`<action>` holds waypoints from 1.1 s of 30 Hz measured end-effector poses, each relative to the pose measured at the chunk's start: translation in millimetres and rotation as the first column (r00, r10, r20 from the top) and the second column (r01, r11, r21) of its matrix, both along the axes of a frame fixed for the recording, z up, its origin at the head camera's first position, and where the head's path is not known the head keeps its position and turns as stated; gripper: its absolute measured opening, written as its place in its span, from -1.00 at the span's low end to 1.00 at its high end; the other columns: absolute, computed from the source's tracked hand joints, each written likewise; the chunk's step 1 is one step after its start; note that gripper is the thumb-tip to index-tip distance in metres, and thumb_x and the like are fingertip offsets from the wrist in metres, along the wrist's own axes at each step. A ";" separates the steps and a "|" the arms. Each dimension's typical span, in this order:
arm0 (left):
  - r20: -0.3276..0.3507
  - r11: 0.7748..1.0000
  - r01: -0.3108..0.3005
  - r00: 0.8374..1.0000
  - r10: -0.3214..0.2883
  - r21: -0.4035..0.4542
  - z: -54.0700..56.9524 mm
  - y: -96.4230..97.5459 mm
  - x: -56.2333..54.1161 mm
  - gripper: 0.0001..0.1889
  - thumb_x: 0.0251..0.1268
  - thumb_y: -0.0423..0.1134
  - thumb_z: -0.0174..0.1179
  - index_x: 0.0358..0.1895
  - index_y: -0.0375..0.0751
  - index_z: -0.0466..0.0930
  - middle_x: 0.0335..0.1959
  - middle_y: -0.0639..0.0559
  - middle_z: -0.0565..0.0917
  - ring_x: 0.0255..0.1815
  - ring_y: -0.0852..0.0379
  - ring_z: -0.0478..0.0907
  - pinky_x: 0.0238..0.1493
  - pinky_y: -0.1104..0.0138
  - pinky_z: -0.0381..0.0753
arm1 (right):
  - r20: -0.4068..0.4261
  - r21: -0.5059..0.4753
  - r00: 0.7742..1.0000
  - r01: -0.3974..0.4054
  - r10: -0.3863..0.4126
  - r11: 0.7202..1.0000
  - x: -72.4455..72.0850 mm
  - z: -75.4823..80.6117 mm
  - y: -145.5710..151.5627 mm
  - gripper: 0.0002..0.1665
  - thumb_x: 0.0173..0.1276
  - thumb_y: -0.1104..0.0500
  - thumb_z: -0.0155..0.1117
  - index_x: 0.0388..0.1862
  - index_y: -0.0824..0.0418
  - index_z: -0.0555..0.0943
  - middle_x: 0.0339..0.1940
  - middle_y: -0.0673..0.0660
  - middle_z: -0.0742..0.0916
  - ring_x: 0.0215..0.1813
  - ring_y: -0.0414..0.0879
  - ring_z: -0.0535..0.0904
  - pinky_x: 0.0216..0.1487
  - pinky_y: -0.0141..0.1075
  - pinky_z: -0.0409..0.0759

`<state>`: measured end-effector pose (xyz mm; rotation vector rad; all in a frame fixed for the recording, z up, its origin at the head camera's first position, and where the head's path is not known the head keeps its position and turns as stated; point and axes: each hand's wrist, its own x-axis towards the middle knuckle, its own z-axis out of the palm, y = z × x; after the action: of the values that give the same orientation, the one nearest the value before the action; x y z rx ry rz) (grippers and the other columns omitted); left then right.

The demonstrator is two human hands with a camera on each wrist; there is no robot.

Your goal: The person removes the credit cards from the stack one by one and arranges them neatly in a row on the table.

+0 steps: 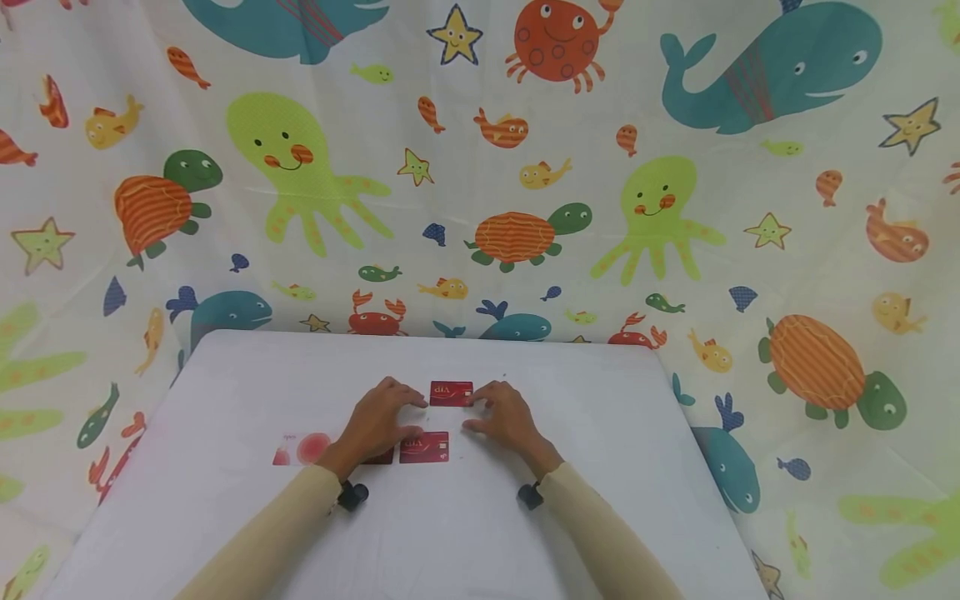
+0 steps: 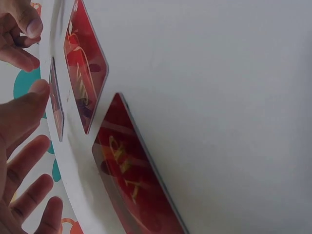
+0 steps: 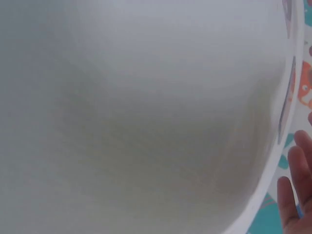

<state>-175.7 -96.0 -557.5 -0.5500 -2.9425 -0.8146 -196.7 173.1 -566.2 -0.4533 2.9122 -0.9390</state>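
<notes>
Four cards lie on the white table, two of them red and lettered VIP. My left hand (image 1: 378, 421) arches with parted fingers beside the left end of the far VIP card (image 1: 452, 393). At that card's other end is my right hand (image 1: 510, 417), a fingertip at or very near its edge. The near VIP card (image 1: 424, 447) lies just below my left thumb. My left wrist partly covers a dark red card (image 1: 382, 457). Further left is a pale card with a pink circle (image 1: 312, 448). In the left wrist view, my left fingers (image 2: 30, 161) hold nothing.
The white tabletop (image 1: 600, 500) reaches back to a hanging cloth (image 1: 450, 183) printed with sea animals. A dark wrist camera (image 1: 352, 496) sits on the left wrist, another (image 1: 530, 497) on the right.
</notes>
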 end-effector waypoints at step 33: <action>0.012 0.998 -0.021 1.000 0.022 -0.060 -0.1 24.8 -41.8 -0.55 0.15 -0.09 0.63 0.13 -0.02 0.80 0.16 0.02 0.77 0.17 0.01 0.53 0.30 0.01 0.65 | -0.013 0.026 1.000 -0.022 0.023 0.999 -33.1 2.9 -4.2 -0.51 0.23 0.09 0.69 0.15 0.01 0.79 0.12 0.01 0.81 0.10 -0.08 0.62 0.24 -0.12 0.68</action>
<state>-217.5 -71.2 -557.7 -0.5173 -2.9874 -0.7320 -229.8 168.9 -563.3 -0.4914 2.9205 -0.8984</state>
